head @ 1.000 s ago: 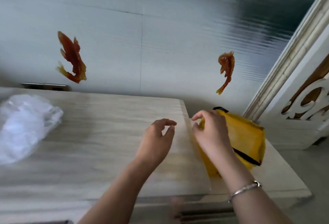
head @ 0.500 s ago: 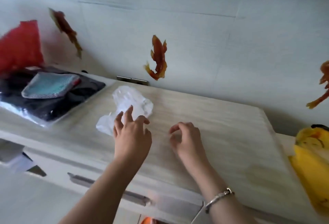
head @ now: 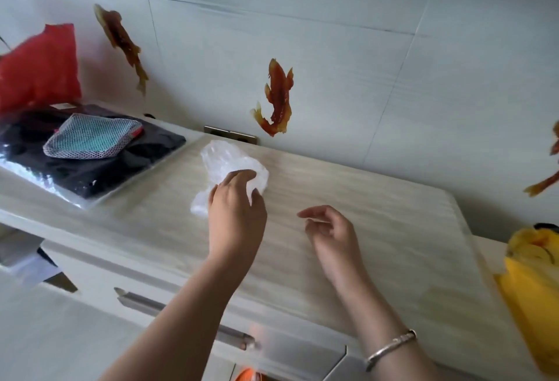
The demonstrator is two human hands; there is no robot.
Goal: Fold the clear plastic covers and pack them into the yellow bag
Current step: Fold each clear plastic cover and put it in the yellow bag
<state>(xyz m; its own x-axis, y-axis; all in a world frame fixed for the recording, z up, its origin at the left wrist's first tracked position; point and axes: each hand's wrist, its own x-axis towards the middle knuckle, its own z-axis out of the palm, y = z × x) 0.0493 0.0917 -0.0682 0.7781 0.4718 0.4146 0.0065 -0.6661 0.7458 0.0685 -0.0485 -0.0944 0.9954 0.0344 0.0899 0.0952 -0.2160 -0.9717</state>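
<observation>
A crumpled clear plastic cover [head: 225,165] lies on the pale wooden cabinet top [head: 378,223], near the wall. My left hand [head: 236,211] is on its near edge, fingers curled into the plastic and pinching it. My right hand [head: 329,232] hovers over the bare wood to the right, fingers loosely curled and holding nothing. The yellow bag [head: 532,277] sits at the far right edge of the view, on a lower surface beside the cabinet, partly cut off.
At the left lies a black packaged item [head: 99,168] with a mesh pouch [head: 90,141] on it, and a red bag [head: 39,69] behind. Fish stickers [head: 276,99] decorate the tiled wall. A drawer handle [head: 181,317] runs below the cabinet's front edge.
The view swung left from the yellow bag. My left hand reached forward onto the plastic cover and took hold of its edge. My right hand loosened and stayed over the wood.
</observation>
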